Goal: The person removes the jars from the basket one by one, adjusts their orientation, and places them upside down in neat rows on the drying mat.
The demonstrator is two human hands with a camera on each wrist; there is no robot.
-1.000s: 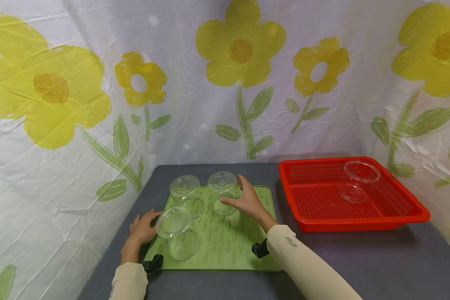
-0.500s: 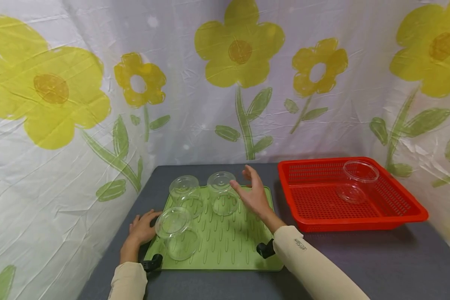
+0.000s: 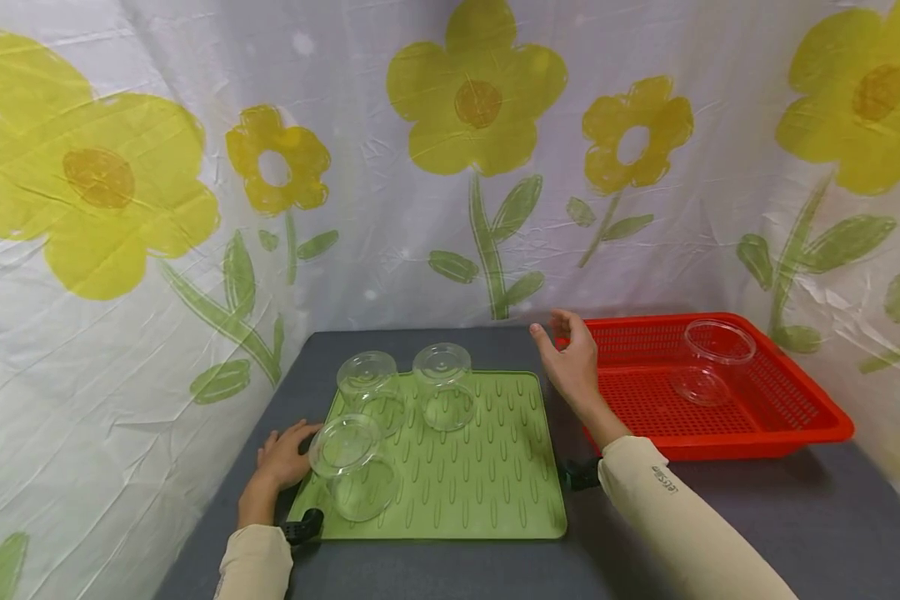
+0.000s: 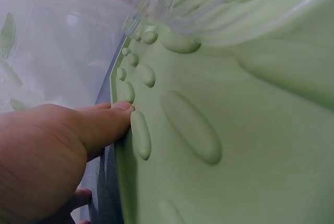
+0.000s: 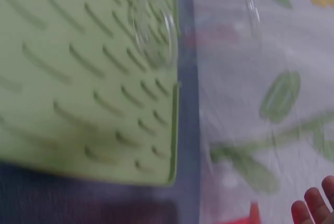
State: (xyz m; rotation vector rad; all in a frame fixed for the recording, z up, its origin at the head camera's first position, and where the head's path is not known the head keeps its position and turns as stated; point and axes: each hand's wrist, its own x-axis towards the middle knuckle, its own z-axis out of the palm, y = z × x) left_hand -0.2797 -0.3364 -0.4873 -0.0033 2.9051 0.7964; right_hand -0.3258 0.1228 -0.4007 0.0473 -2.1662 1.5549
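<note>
Three clear plastic cups stand on a green ridged mat point(image 3: 487, 483): a front left cup point(image 3: 363, 492), a back left cup point(image 3: 367, 375) and a back middle cup point(image 3: 444, 400). My left hand point(image 3: 285, 460) rests at the mat's left edge beside the front left cup. In the left wrist view its thumb point(image 4: 104, 125) lies straight on the edge, with the other fingers mostly hidden below. My right hand point(image 3: 570, 358) is raised over the left rim of a red basket point(image 3: 712, 446), holding nothing, its fingers loosely bent. In the right wrist view only fingertips point(image 5: 315, 203) show.
Inside the basket, toward its back right, stands another clear plastic cup point(image 3: 720, 343) with its wide rim up. Grey table point(image 3: 435, 571) surface runs around the mat and basket. A flower-printed curtain point(image 3: 390, 208) closes off the back and sides.
My right hand has let go of the back middle cup and moved right and up, from the mat to the basket's left rim. The left hand and the cups have stayed put.
</note>
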